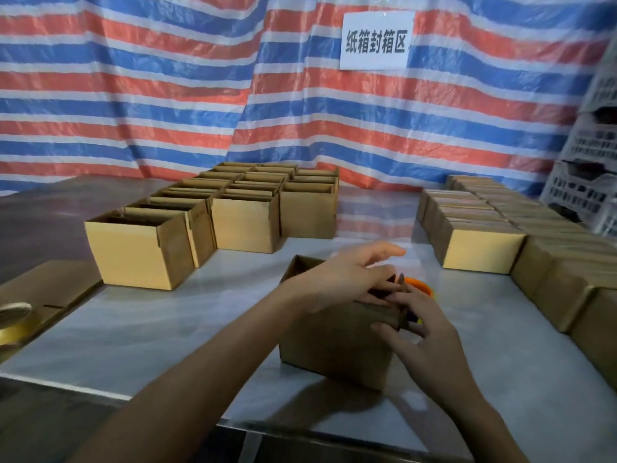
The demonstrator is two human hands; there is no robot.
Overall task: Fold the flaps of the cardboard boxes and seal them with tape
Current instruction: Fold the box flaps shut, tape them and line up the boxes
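A small brown cardboard box (334, 345) stands on the metal table (150, 329) right in front of me, its top still open. My left hand (347, 275) lies over the top with straight fingers pressing a flap down. My right hand (424, 335) is at the box's right edge, its fingers touching the upright side flap. An orange tape roll (425, 287) peeks out just behind the box.
Several open-topped boxes (233, 208) stand in rows at the back left. Several closed boxes (494, 235) line the right side. A flat cardboard piece (43, 295) lies at the left edge. A striped tarp with a white sign (375, 40) hangs behind.
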